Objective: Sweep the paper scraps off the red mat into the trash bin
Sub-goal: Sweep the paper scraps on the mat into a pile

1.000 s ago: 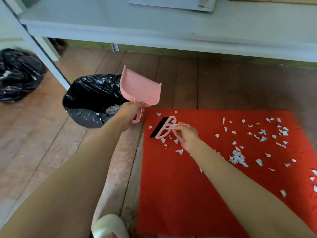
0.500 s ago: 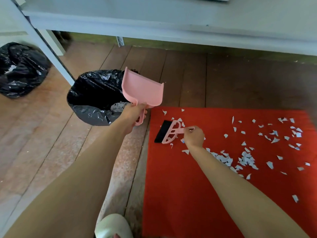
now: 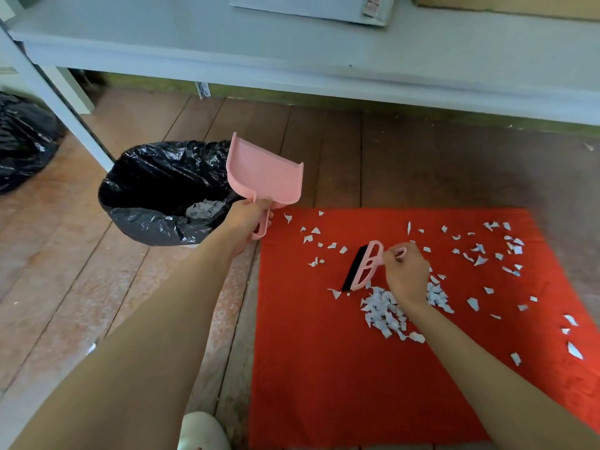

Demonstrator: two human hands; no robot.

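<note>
A red mat (image 3: 341, 368) lies on the wooden floor, strewn with white paper scraps (image 3: 384, 311), heaped in a pile near its middle and scattered toward the right. My right hand (image 3: 406, 274) grips a small pink brush (image 3: 362, 266) with black bristles, resting on the mat just left of the pile. My left hand (image 3: 245, 219) holds a pink dustpan (image 3: 264, 178) by its handle, raised beside the rim of the trash bin (image 3: 136, 216), lined with a black bag, left of the mat. Scraps lie inside the bin.
A white table (image 3: 292, 60) spans the far side, its leg (image 3: 55, 102) slanting down left of the bin. A second black bag (image 3: 22, 141) sits at the far left. A pale rounded object (image 3: 201, 431) is at the bottom edge, near my left arm.
My right hand has drawn the brush rightward across the mat, from its left edge toward the middle, next to the pile. The dustpan stays raised beside the bin.
</note>
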